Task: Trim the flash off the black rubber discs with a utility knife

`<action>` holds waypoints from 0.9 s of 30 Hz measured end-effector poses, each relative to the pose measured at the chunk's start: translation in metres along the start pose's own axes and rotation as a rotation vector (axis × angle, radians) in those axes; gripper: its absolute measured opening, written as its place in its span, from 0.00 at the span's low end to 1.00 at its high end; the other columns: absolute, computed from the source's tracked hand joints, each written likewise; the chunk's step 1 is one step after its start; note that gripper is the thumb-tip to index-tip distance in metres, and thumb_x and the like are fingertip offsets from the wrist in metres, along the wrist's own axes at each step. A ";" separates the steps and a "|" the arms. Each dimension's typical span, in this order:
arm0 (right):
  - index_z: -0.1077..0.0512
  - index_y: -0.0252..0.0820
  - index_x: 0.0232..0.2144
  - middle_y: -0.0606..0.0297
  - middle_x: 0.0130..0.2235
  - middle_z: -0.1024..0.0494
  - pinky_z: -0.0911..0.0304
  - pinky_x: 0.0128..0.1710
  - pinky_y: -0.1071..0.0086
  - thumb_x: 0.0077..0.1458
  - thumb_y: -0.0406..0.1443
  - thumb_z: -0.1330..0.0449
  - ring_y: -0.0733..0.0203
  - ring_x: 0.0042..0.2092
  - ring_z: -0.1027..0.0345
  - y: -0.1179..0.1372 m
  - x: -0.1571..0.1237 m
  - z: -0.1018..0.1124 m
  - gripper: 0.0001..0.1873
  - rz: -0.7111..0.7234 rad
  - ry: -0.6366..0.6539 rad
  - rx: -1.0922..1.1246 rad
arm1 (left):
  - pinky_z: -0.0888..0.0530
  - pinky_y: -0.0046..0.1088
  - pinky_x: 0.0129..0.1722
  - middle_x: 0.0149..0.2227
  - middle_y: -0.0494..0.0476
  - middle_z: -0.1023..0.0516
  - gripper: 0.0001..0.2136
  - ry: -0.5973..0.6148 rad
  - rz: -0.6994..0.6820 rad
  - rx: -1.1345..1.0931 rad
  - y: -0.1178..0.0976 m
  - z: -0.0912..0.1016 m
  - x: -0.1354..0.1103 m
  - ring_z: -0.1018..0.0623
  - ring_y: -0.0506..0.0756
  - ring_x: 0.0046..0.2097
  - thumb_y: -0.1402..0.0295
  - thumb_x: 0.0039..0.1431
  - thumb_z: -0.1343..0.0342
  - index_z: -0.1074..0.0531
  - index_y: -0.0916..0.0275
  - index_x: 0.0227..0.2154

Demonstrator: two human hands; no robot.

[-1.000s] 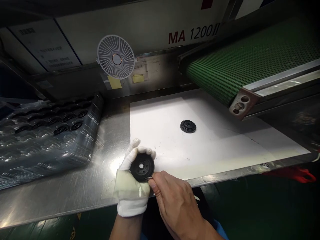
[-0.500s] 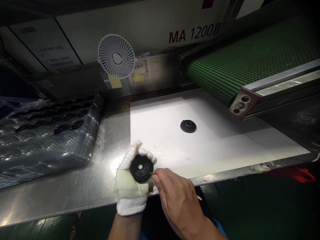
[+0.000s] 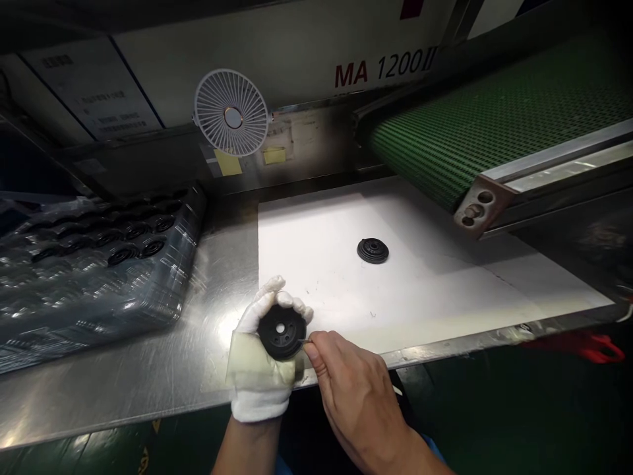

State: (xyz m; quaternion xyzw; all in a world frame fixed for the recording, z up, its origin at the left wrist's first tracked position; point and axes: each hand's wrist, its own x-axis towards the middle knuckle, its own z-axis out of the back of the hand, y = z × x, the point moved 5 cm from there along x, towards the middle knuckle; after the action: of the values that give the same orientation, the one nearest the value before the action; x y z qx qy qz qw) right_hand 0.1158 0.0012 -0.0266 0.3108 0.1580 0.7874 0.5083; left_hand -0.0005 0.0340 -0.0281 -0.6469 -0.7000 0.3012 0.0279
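Note:
My left hand [image 3: 258, 361], in a white glove, is closed around a round black disc [image 3: 282, 338] with a hole at its centre and smaller holes near it. The disc is tilted so its face shows. Bare, my right hand [image 3: 359, 382] pinches a thin metal tool [image 3: 303, 341] whose tip meets the disc's right edge. Most of the tool is hidden in the fingers, so its exact kind cannot be made out. Farther back, a second black ridged disc [image 3: 372, 251] lies flat on the white sheet [image 3: 316, 244].
A stack of clear plastic trays [image 3: 163, 284] stands at the left, with several black discs in its top pockets. A green conveyor belt [image 3: 475, 125] juts in from the right above the metal table [image 3: 123, 376]. At the back is a white fan [image 3: 232, 117].
My left hand has turned the black disc slightly and shifted it a little to the right. The tool stays at the disc's right edge. The second disc lies still.

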 end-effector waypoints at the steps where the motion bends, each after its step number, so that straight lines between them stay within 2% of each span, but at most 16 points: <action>1: 0.38 0.45 0.30 0.70 0.26 0.35 0.57 0.27 0.66 0.71 0.41 0.62 0.62 0.26 0.42 0.001 -0.001 -0.001 0.20 0.002 0.004 -0.001 | 0.26 0.30 0.34 0.26 0.52 0.30 0.06 -0.022 -0.028 -0.006 0.001 0.000 0.001 0.28 0.51 0.30 0.73 0.56 0.45 0.26 0.66 0.36; 5: 0.37 0.44 0.30 0.70 0.26 0.34 0.57 0.27 0.67 0.71 0.41 0.63 0.62 0.26 0.41 0.008 -0.004 -0.007 0.21 0.013 0.009 0.005 | 0.26 0.29 0.35 0.25 0.50 0.31 0.05 -0.069 -0.103 -0.094 0.004 0.000 0.002 0.28 0.48 0.29 0.74 0.57 0.45 0.27 0.64 0.36; 8: 0.37 0.44 0.30 0.69 0.27 0.34 0.58 0.27 0.66 0.71 0.41 0.63 0.62 0.26 0.42 0.011 -0.006 -0.010 0.21 0.031 0.029 0.021 | 0.25 0.31 0.41 0.28 0.52 0.28 0.08 -0.079 -0.144 -0.114 0.003 0.003 0.000 0.26 0.48 0.32 0.77 0.57 0.47 0.26 0.63 0.38; 11: 0.38 0.44 0.30 0.70 0.27 0.34 0.57 0.27 0.66 0.71 0.40 0.62 0.61 0.26 0.42 0.008 -0.006 -0.008 0.20 0.034 0.028 0.036 | 0.27 0.46 0.46 0.37 0.62 0.24 0.14 0.000 0.007 -0.023 0.005 0.004 -0.002 0.24 0.61 0.44 0.73 0.55 0.48 0.27 0.64 0.45; 13: 0.38 0.44 0.30 0.71 0.27 0.34 0.57 0.27 0.66 0.71 0.41 0.62 0.62 0.26 0.41 0.004 -0.004 -0.004 0.21 0.025 0.017 0.036 | 0.28 0.52 0.46 0.39 0.66 0.25 0.18 0.064 0.113 0.013 0.006 0.004 -0.004 0.26 0.67 0.46 0.70 0.53 0.48 0.28 0.66 0.47; 15: 0.37 0.44 0.30 0.71 0.27 0.34 0.57 0.27 0.66 0.71 0.41 0.62 0.62 0.26 0.41 0.001 -0.003 -0.002 0.21 0.008 0.010 0.024 | 0.27 0.48 0.43 0.34 0.62 0.25 0.16 0.070 0.112 0.004 0.005 0.005 -0.004 0.24 0.63 0.40 0.70 0.52 0.48 0.27 0.67 0.45; 17: 0.37 0.44 0.30 0.70 0.27 0.34 0.57 0.27 0.66 0.71 0.41 0.62 0.62 0.26 0.41 -0.001 -0.003 -0.001 0.21 -0.013 0.008 0.007 | 0.25 0.40 0.38 0.29 0.56 0.28 0.12 0.049 0.055 -0.018 0.004 0.006 -0.002 0.25 0.56 0.33 0.71 0.54 0.48 0.26 0.66 0.40; 21: 0.37 0.44 0.30 0.69 0.27 0.34 0.57 0.27 0.67 0.71 0.40 0.63 0.62 0.26 0.41 0.005 -0.006 -0.008 0.21 -0.004 0.020 0.028 | 0.27 0.29 0.33 0.27 0.52 0.30 0.05 -0.020 -0.047 -0.081 0.009 0.005 0.003 0.28 0.50 0.30 0.72 0.57 0.46 0.27 0.65 0.35; 24: 0.37 0.43 0.30 0.69 0.27 0.34 0.57 0.27 0.67 0.71 0.39 0.62 0.62 0.26 0.42 0.009 -0.009 -0.012 0.20 0.016 0.014 0.053 | 0.26 0.30 0.38 0.27 0.51 0.29 0.06 -0.050 -0.122 -0.134 0.007 0.006 0.002 0.27 0.48 0.31 0.75 0.58 0.47 0.27 0.64 0.36; 27: 0.38 0.43 0.29 0.70 0.26 0.35 0.58 0.27 0.67 0.71 0.39 0.61 0.62 0.25 0.43 0.008 -0.010 -0.011 0.20 0.023 0.011 0.060 | 0.27 0.42 0.46 0.34 0.58 0.25 0.11 0.012 -0.031 -0.072 0.007 0.005 -0.001 0.24 0.56 0.41 0.74 0.57 0.48 0.27 0.64 0.42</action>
State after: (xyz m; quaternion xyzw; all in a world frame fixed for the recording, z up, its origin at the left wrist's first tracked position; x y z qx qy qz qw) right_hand 0.1060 -0.0109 -0.0332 0.3233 0.1810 0.7897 0.4889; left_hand 0.0034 0.0310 -0.0348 -0.6383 -0.7202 0.2715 0.0136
